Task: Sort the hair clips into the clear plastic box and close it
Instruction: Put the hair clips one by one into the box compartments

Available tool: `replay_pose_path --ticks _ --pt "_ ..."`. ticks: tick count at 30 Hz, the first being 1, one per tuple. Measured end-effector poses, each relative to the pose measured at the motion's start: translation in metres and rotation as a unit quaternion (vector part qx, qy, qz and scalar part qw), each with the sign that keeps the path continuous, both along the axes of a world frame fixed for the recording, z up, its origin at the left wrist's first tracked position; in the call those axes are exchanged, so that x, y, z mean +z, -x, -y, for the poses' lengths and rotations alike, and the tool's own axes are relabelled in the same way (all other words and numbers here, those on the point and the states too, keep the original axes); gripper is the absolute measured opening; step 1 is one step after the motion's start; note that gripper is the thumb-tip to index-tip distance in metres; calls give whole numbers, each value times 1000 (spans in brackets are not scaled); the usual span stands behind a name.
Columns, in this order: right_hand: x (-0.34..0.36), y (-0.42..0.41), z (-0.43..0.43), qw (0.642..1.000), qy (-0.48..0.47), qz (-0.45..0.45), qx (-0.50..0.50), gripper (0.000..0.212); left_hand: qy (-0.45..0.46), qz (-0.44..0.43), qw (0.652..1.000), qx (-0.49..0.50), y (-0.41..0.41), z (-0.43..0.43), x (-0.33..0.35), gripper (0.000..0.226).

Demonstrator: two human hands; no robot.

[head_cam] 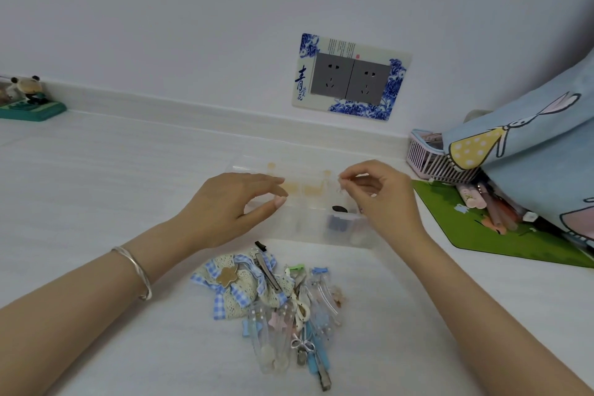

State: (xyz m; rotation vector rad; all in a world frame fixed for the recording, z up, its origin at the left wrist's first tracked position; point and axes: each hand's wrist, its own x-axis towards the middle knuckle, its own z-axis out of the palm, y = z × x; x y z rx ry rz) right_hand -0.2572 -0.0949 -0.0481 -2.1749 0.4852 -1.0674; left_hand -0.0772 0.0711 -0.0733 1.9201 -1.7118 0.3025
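Observation:
A clear plastic box (324, 228) with several compartments stands on the white table, its lid (302, 177) open toward the wall. A dark item and some blue ones lie in its right compartments. My left hand (231, 206) hovers over the box's left side, fingers apart and holding nothing. My right hand (382, 199) is above the right side, its fingertips pinching a small clear hair clip (341, 186). A pile of hair clips (289, 305) lies in front of the box, with a blue gingham lace bow (231, 283) on its left.
A pink basket (430, 157) and a blue cartoon-print bag (527, 151) stand at the right, above a green mat (482, 228) with pens. A wall socket (350, 77) is behind the box. A bear figurine on a green base (29, 100) sits far left.

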Motion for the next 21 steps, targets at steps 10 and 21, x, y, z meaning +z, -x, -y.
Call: replay_pose_path --ticks 10,21 --pt "19 45 -16 983 -61 -102 137 18 -7 14 997 -70 15 -7 6 41" --pt "-23 68 -32 928 15 -299 221 21 -188 -108 967 -131 49 -5 -2 50"
